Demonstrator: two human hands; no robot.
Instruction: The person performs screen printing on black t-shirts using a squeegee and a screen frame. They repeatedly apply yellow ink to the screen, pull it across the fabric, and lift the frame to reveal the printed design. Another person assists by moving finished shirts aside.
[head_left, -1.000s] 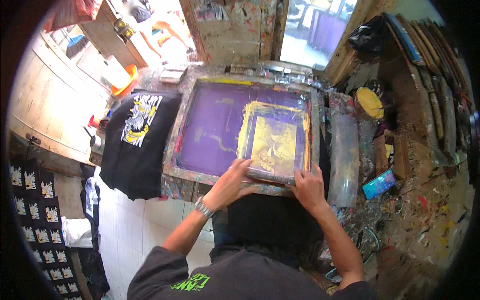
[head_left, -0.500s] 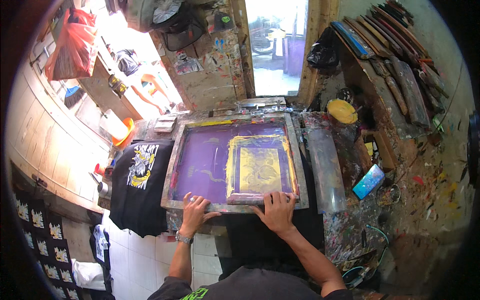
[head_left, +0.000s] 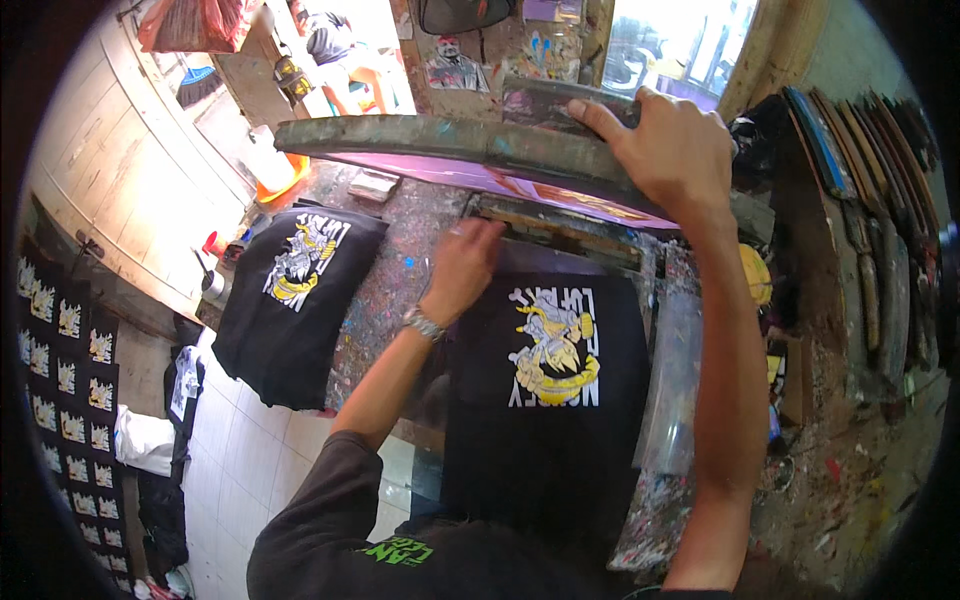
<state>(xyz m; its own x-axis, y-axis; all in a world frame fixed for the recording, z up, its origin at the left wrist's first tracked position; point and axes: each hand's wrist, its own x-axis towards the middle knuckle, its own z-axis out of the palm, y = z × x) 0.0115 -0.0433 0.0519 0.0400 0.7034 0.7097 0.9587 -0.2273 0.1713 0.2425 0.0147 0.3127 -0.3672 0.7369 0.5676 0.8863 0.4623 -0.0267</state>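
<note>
My right hand (head_left: 672,150) grips the raised near edge of a screen printing frame (head_left: 440,137), which is tilted up and seen nearly edge-on. A squeegee (head_left: 550,105) lies against the frame beside my thumb. Beneath, a black T-shirt (head_left: 545,460) is spread on the printing board, bearing a white, grey and yellow print (head_left: 555,350). My left hand (head_left: 467,265) hovers by the shirt's far left corner; motion smears its fingers, so whether they pinch the cloth cannot be told.
Another printed black shirt (head_left: 300,270) lies on the paint-stained table (head_left: 400,245) at left. Clear plastic (head_left: 672,400) lies along the board's right side. A yellow paint tub (head_left: 755,275) stands behind my right forearm. Squeegees (head_left: 865,200) lean at far right; a person (head_left: 345,50) sits beyond the doorway.
The screen frame has swung up from flat, lifted by my right hand, uncovering the printed shirt. My left hand has left the frame's near edge and reached forward over the board.
</note>
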